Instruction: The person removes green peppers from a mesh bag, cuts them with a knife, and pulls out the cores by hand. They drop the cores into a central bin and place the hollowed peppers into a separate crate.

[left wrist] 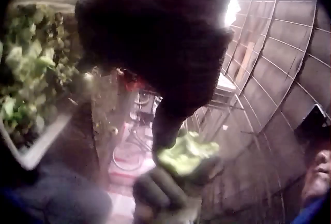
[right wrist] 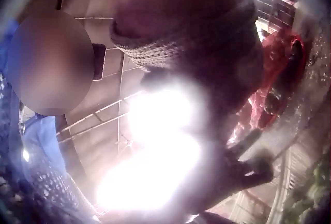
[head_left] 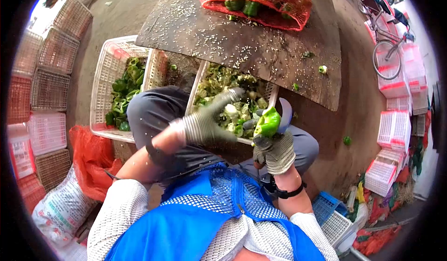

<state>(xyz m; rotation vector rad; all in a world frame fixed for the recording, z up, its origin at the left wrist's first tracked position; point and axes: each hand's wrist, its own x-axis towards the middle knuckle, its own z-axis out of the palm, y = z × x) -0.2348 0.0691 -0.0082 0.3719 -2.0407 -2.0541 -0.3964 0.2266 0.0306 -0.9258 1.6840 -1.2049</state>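
Two coarse grey knit gloves cover the hands. The right hand (head_left: 275, 153) grips a glossy, lumpy green pepper (head_left: 267, 122) above the lap. Its long axis rises out of the fist toward the seed-strewn wooden board (head_left: 260, 51), with a curved blade (head_left: 286, 113) just behind it. The left hand (head_left: 207, 121) stretches loose, straight fingers, holding nothing, over the white lattice basket (head_left: 197, 81) of pepper scraps.

Board edge (head_left: 260, 81) overhangs scrap crate (head_left: 272, 93); near half open.
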